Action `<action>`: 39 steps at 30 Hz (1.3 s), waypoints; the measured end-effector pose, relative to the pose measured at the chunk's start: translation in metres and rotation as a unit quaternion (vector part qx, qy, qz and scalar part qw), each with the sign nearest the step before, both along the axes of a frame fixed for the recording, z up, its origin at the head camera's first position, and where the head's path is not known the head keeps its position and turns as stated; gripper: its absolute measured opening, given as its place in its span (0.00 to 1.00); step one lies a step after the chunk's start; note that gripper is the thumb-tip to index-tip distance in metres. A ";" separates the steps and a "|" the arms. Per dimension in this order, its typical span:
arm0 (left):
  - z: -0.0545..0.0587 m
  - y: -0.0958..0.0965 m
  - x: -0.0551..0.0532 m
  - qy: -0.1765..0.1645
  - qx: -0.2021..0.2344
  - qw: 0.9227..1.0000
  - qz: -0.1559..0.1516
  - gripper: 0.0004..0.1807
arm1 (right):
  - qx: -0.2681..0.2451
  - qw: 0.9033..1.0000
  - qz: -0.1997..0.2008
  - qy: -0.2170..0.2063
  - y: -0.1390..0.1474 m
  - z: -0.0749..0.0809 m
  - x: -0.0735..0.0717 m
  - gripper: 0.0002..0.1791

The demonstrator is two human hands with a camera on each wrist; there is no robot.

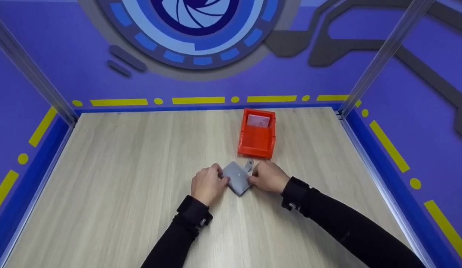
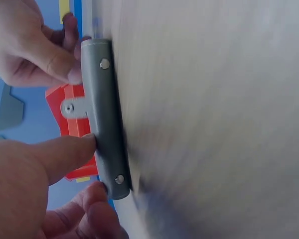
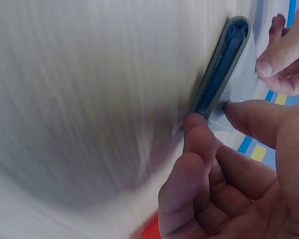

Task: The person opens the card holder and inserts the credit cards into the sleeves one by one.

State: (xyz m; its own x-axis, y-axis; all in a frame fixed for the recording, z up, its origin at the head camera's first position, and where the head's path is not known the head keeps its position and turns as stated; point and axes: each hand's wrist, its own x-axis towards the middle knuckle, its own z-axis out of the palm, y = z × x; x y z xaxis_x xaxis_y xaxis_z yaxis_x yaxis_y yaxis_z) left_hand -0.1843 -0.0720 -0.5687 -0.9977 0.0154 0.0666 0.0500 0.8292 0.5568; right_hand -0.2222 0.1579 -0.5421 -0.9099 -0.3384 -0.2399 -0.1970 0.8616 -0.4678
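Observation:
A small grey card wallet point(image 1: 237, 179) lies at an angle on the table, folded over, with its snap strap point(image 1: 249, 166) sticking out loose at the far side. My left hand point(image 1: 208, 185) pinches its left corner, thumb on top and fingertips at the edge. On the opposite side, my right hand point(image 1: 270, 176) pinches the right edge between thumb and fingers. The left wrist view shows the rounded spine point(image 2: 105, 119) with a metal stud near each end. Dark inner leaves point(image 3: 222, 69) show at the wallet's end in the right wrist view.
A red open-front bin point(image 1: 255, 143) stands just beyond the wallet, with a pink patterned card point(image 1: 258, 121) against its back wall. The wood-grain table point(image 1: 134, 167) is bounded by blue-purple panels point(image 1: 201, 87) at the back and sides.

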 end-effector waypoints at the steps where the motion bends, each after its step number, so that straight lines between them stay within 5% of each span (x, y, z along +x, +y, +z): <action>1: 0.001 0.000 -0.001 0.002 -0.002 1.000 -0.001 0.14 | 0.000 1.000 0.001 0.000 -0.001 0.000 0.001 0.17; 14: 0.004 0.012 -0.006 0.053 -0.034 0.998 -0.019 0.13 | -0.033 0.998 0.015 0.047 -0.009 -0.009 0.023 0.24; 21: 0.013 0.003 0.009 0.077 -0.028 0.996 -0.022 0.10 | -0.025 0.999 -0.045 -0.010 0.009 0.015 0.007 0.23; 22: 0.000 0.001 0.006 0.080 -0.025 0.996 -0.027 0.12 | -0.023 0.998 -0.052 -0.013 0.012 0.019 0.004 0.24; 28: -0.008 0.000 0.011 0.010 -0.003 0.999 -0.040 0.21 | -0.023 0.998 -0.051 -0.019 0.019 0.024 -0.006 0.20; 29: 0.004 0.001 0.016 -0.008 -0.002 0.999 -0.038 0.22 | -0.024 0.998 -0.048 -0.022 0.018 0.023 -0.005 0.18; 39: -0.002 0.001 0.014 -0.024 -0.009 0.999 -0.027 0.25 | -0.029 0.999 -0.004 -0.014 0.004 0.020 -0.005 0.14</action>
